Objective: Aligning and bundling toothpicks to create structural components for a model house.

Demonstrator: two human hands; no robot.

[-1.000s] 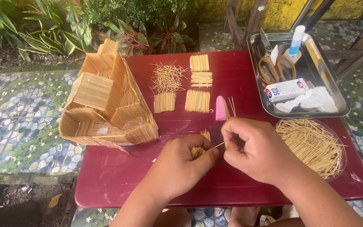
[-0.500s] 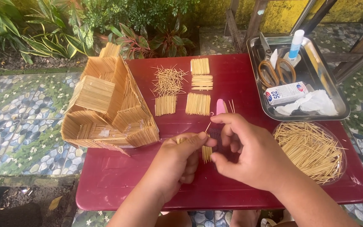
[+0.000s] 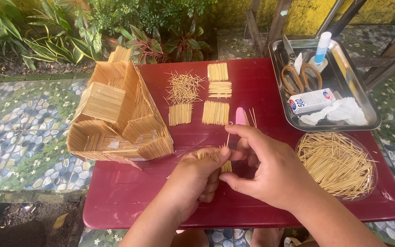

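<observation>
The left hand point(image 3: 193, 176) and the right hand point(image 3: 270, 171) meet over the red table point(image 3: 124, 196), both curled and pinching a small panel of toothpicks point(image 3: 226, 165) between their fingertips, with 1 loose toothpick point(image 3: 228, 138) sticking up from the grip. To their left stands a toothpick house point(image 3: 115, 114), and behind them lie 4 flat toothpick panels point(image 3: 216, 112), a scattered heap of sticks point(image 3: 184, 87) and a pink tool point(image 3: 240, 116). Right of the hands sit a clear dish of toothpicks point(image 3: 337, 164) and a metal tray point(image 3: 371, 121) holding scissors point(image 3: 298, 73), a glue bottle point(image 3: 322, 48), a small box point(image 3: 313, 100) and crumpled tissue point(image 3: 339, 112); nothing lies between these and the hands.
</observation>
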